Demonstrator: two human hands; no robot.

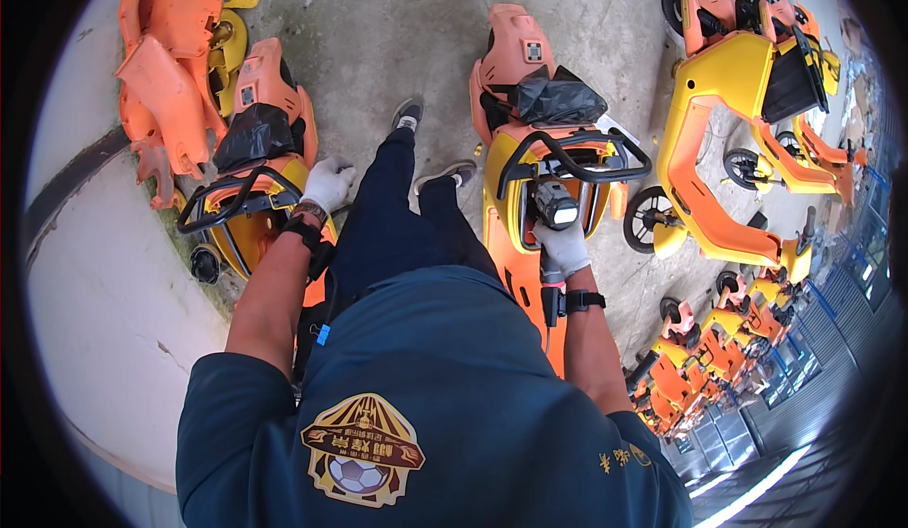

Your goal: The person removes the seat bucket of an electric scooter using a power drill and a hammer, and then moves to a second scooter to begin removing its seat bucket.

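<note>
In my right hand (pixel 565 250), white-gloved, is a grey and black cordless power tool (pixel 555 203), its blocky end facing up. It is over the open yellow compartment of an orange and yellow scooter (pixel 515 211), below the black tubular handle (pixel 577 171); its working tip is hidden. My left hand (pixel 328 184), also gloved, hovers beside a second scooter (pixel 274 164), near its black handle (pixel 232 188). Its fingers are curled together, and anything between them is too small to make out. Both wrists wear black straps.
Orange and yellow body panels (pixel 170 65) are piled at the far left beside a pale wall (pixel 104 320). A larger scooter (pixel 714 131) stands at the right, with several more scooters (pixel 700 367) behind it. Black plastic (pixel 558 98) covers part of the middle scooter. The floor (pixel 378 36) is stained concrete.
</note>
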